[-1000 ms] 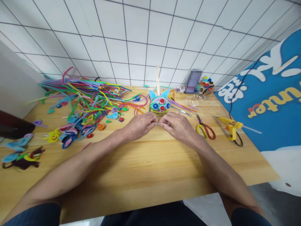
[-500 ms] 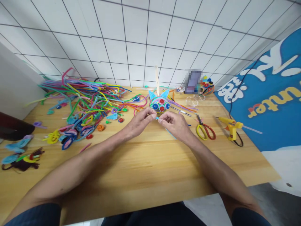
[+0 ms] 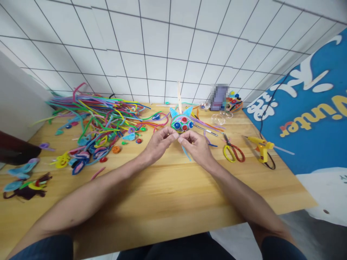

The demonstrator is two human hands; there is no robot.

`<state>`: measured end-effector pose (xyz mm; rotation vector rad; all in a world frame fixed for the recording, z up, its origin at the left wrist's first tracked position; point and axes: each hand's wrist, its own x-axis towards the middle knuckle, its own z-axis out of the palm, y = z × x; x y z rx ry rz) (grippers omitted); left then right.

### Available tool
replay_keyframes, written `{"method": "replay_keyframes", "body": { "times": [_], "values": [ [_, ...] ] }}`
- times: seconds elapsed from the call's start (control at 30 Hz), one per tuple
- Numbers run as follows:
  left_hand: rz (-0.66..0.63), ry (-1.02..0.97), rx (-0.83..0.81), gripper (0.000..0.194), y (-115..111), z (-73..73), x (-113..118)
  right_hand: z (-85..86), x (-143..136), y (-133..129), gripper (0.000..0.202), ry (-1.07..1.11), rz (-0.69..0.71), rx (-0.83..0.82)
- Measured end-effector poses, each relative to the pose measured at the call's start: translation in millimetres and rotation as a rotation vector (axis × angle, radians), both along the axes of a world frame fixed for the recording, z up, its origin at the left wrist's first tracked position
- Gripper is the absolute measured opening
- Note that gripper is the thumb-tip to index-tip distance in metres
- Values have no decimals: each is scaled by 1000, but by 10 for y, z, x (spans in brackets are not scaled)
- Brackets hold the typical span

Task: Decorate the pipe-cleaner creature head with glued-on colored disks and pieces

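Note:
My left hand and my right hand meet fingertip to fingertip over the table, both in a pinch. Between them is a light blue pipe cleaner; its loose end hangs below my right fingers, and the pinched part is mostly hidden. Just beyond the hands sits a round craft head with blue pointed ears, red and blue round pieces on its front, and a wooden stick rising behind it. The hands look close to its lower edge; whether they touch it I cannot tell.
A heap of coloured pipe cleaners spreads over the left back. Scissors and a yellow glue gun with its cord lie at the right. Clear plastic balls and a phone are near the wall. A dark cylinder stands far left.
The pinching hands have drawn slightly closer together, and the pipe cleaner's loose end now hangs in a different position, more visible below my right fingers. The whole view has shifted a little.

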<state>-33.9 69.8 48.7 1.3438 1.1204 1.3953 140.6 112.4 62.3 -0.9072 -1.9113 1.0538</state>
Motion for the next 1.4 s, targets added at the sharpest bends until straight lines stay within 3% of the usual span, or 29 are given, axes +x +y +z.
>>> {"method": "replay_keyframes", "body": {
  "times": [0.07,0.13,0.23,0.4,0.5,0.63,0.73,1.0,1.1,1.23,1.4],
  "values": [
    [10,-192,-101,37,-9,-25,65,3,-20,-5,23,49,-2,-51],
    [-25,-242,-134,42,-1,-6,68,31,-12,9,24,39,8,-87],
    [-116,-59,-82,43,26,83,-45,82,32,41,21,-49,53,-85],
    [-135,417,54,26,52,159,-247,55,50,60,15,-244,69,158],
    [-144,516,62,22,62,148,-287,-4,22,69,16,-303,70,225],
    [-130,547,91,19,92,143,-311,-44,14,74,10,-294,82,183],
    [-103,459,55,23,98,115,-278,-44,13,53,13,-207,50,77],
    [81,-235,-152,40,6,-40,127,-98,-77,31,25,11,-35,-127],
    [-15,-322,-203,41,51,-13,101,-44,-38,103,26,-37,-11,-147],
    [-232,35,-78,31,140,85,-154,135,47,144,23,-255,40,-85],
    [-276,437,125,15,115,178,-316,320,86,44,12,-468,95,92]
  ]
}}
